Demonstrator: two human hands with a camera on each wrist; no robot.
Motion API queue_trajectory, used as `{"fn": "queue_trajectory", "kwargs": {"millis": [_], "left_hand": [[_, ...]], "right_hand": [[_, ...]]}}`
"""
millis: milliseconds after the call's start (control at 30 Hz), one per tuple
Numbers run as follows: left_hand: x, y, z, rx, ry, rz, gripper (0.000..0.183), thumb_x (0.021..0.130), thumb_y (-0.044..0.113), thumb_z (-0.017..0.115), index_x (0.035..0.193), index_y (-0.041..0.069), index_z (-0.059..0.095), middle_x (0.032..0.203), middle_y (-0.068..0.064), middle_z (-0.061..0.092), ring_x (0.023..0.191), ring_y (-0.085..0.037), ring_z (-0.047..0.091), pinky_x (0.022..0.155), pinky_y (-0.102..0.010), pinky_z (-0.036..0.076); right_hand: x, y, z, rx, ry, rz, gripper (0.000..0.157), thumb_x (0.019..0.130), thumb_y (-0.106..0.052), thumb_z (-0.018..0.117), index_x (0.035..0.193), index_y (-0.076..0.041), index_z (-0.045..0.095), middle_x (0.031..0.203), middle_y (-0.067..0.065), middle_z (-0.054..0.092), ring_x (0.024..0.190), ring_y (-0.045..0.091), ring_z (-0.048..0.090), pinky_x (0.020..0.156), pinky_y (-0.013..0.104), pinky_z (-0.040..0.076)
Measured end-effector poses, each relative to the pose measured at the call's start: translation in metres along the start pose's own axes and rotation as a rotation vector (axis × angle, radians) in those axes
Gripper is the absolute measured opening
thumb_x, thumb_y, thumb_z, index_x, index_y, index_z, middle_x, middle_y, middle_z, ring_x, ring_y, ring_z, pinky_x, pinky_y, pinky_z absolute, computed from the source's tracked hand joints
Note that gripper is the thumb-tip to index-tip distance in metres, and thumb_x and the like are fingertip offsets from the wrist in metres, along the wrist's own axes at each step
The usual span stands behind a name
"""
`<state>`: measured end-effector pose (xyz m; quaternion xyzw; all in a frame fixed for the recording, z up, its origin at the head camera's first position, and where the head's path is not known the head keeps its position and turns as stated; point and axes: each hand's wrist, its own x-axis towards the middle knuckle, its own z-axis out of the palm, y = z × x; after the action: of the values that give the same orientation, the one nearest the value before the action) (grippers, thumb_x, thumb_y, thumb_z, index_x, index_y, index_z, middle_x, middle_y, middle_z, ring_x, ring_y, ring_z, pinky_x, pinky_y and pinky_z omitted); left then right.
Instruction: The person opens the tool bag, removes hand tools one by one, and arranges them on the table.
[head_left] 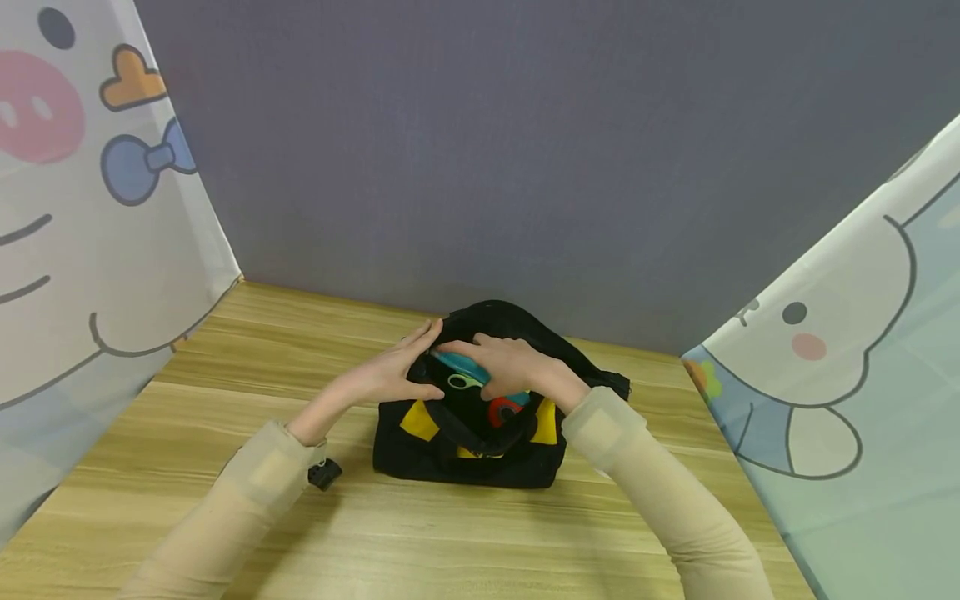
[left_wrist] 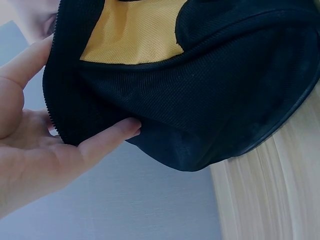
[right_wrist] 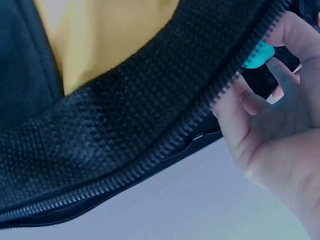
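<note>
A black bag with yellow patches (head_left: 465, 472) stands on the table, its zipped top spread apart. Inside show a teal rounded thing (head_left: 467, 367), a light green loop (head_left: 459, 382) and a red ring-shaped thing (head_left: 498, 413). At the left of the opening is my left hand (head_left: 386, 377), thumb and fingers spread; in the left wrist view one straight finger (left_wrist: 112, 136) lies along the bag's outside. My right hand (head_left: 513, 367) reaches into the mouth from the right, over the teal thing, thumb and fingers apart. In the right wrist view its thumb meets the zipper edge (right_wrist: 220, 95).
The wood-grain table (head_left: 405, 542) extends around the bag. A grey wall panel (head_left: 465, 167) rises close behind it. Printed cartoon sheets stand at the left (head_left: 112, 250) and right (head_left: 840, 375). A small black device (head_left: 325, 473) sits by my left wrist.
</note>
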<state>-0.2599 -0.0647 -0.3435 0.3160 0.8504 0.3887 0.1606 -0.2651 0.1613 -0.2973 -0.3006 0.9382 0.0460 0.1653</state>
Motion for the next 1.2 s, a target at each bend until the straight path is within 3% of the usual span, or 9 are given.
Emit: {"fn": "queue_trajectory", "kwargs": {"millis": [700,967,1200], "left_hand": [[0.0,0.002,0.001,0.028,0.004,0.005,0.101,0.094,0.032,0.069,0.161,0.014,-0.004,0.167,-0.02,-0.009,0.152,-0.049,0.002,0.115,-0.069,0.02],[0.004,0.001,0.003,0.027,-0.001,0.013,0.099,0.094,0.029,0.069,0.161,0.011,-0.002,0.166,-0.022,-0.009,0.151,-0.05,0.004,0.115,-0.069,0.022],[0.005,0.001,0.003,0.033,0.004,0.015,0.099,0.094,0.027,0.069,0.161,0.011,-0.002,0.166,-0.022,-0.008,0.151,-0.051,0.003,0.115,-0.07,0.021]], "right_hand": [[-0.029,0.002,-0.026,-0.012,0.057,-0.051,0.094,0.085,-0.018,0.079,0.157,-0.037,0.023,0.12,0.007,0.055,0.074,0.018,0.05,0.057,0.026,0.04],[-0.043,0.007,-0.03,0.017,0.049,0.01,0.094,0.085,-0.017,0.077,0.157,-0.042,0.021,0.128,0.006,0.053,0.085,0.018,0.053,0.058,0.028,0.045],[-0.057,0.017,-0.031,0.048,0.061,0.014,0.094,0.085,-0.018,0.078,0.157,-0.041,0.021,0.128,0.007,0.053,0.084,0.019,0.054,0.059,0.028,0.044]]}}
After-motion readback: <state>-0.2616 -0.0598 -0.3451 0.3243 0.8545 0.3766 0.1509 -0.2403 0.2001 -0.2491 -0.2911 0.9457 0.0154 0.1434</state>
